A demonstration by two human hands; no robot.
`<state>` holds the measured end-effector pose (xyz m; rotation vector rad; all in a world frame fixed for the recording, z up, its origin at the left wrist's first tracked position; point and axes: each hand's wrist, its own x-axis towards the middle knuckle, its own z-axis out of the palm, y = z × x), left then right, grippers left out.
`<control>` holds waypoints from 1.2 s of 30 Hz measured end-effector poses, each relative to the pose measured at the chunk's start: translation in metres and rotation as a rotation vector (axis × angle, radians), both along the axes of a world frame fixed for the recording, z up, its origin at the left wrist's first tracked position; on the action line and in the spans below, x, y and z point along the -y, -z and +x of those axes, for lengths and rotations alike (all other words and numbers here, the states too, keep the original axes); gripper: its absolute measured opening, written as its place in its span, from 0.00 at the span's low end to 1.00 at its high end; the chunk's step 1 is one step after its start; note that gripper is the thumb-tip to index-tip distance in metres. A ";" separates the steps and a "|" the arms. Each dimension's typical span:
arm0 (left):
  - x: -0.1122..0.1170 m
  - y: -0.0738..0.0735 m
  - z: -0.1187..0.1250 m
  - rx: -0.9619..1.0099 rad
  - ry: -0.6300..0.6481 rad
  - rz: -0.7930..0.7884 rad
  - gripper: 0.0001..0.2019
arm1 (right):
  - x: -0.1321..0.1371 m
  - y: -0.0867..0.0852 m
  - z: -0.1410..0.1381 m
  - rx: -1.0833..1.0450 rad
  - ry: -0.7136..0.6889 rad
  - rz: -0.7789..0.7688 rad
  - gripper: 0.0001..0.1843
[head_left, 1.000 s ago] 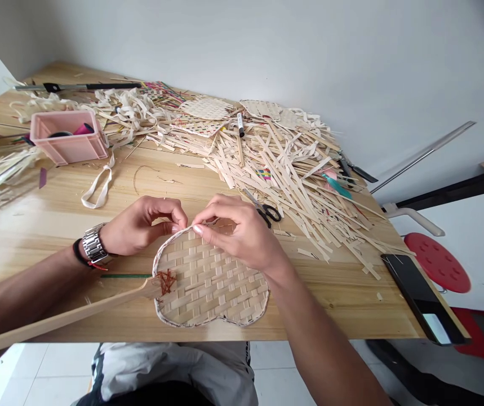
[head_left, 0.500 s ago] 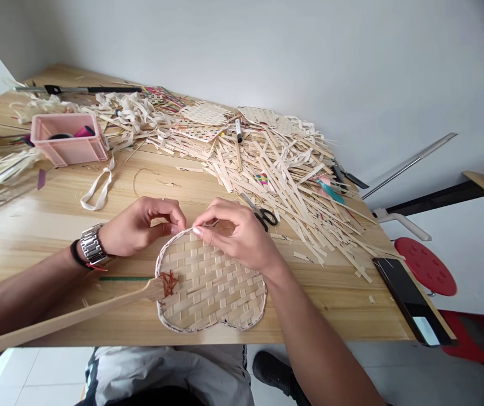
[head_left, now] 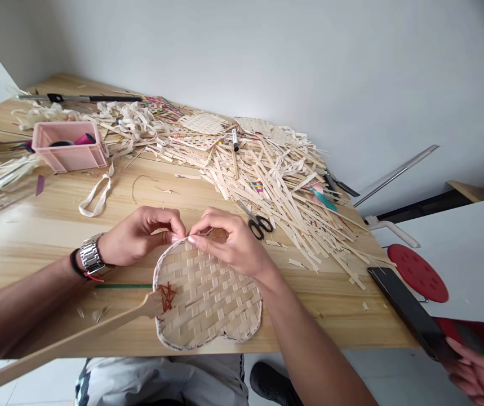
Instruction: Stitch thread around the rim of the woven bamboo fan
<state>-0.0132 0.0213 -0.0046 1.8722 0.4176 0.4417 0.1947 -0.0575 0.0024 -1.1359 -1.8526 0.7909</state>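
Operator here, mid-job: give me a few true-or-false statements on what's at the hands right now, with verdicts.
The left hand and right hand both pinch the rim of the woven bamboo fan. True.

The metal wristwatch is on the right wrist. False: it is on the left wrist.

The scissors lie on the fan. False: they lie apart from it on the wooden table, at the edge of the pile of bamboo strips.

Red thread binds the fan where its handle meets the weave. True.
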 end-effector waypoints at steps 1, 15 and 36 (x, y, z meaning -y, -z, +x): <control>0.000 0.000 0.000 0.000 0.000 -0.012 0.07 | 0.000 0.000 0.001 0.000 0.003 0.001 0.03; -0.005 -0.005 0.000 -0.001 -0.014 -0.072 0.07 | -0.003 0.007 0.006 0.152 0.123 -0.014 0.02; 0.003 0.002 0.003 -0.026 -0.083 0.273 0.07 | -0.005 0.007 0.002 0.187 0.123 -0.017 0.01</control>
